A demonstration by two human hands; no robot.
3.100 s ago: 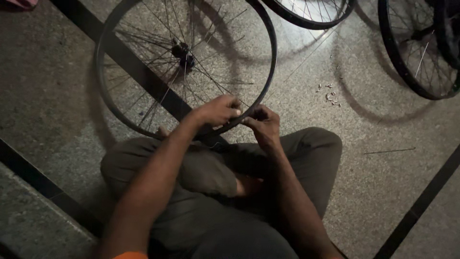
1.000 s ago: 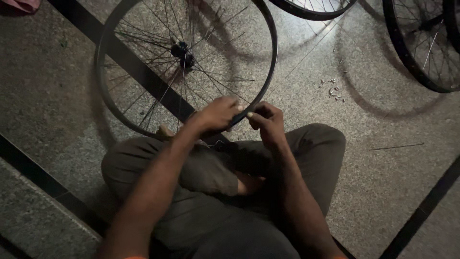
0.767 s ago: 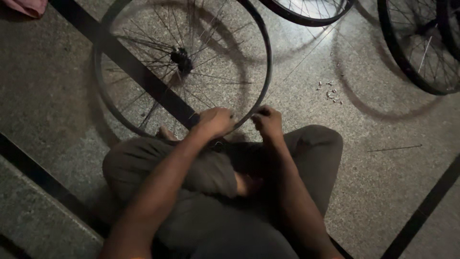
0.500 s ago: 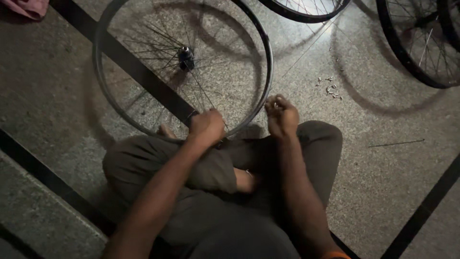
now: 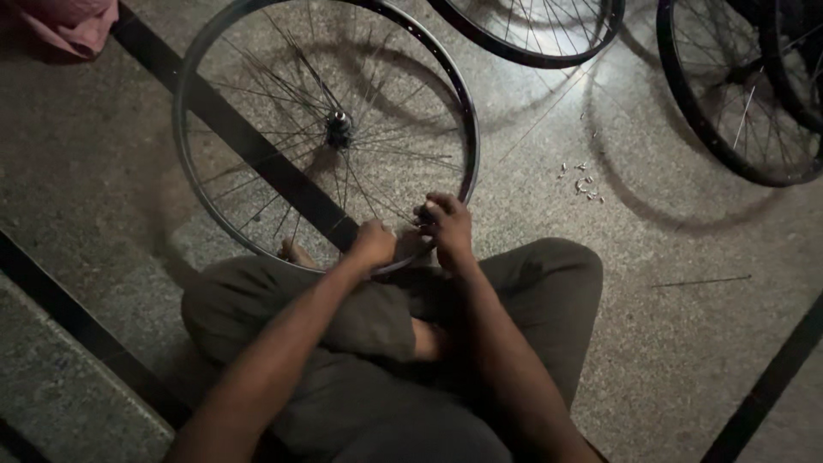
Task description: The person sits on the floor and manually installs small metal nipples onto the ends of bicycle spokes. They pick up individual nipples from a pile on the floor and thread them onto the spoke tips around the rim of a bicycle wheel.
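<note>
Head view looks straight down on a person sitting cross-legged on a speckled stone floor [image 5: 103, 197], with a spoked bicycle wheel [image 5: 199, 201] lying in front of the knees, its hub [image 5: 339, 129] toward 12 o'clock from the hands. Both hands meet at the near arc of the rim, around 5 o'clock on the wheel. The left hand [image 5: 374, 243] is curled over the rim in a closed grip, steadying it against the lap. The right hand [image 5: 446, 225] sits just beside it, fingers [image 5: 429, 210] bunched and pinched in at the inner side of the rim where the spokes end; whether they pinch a small part cannot be told. Work this fine seems best done with the rim kept still by the left hand while the right makes small turns from the fingertips, wrist low. Both forearms run in from 6 o'clock, elbows bent and spread over the thighs. A scatter of small metal bits [image 5: 583, 182] lies at 2 o'clock, a loose spoke [image 5: 699, 280] at 3 o'clock, and other wheels [image 5: 729, 129] at the top edge.
</note>
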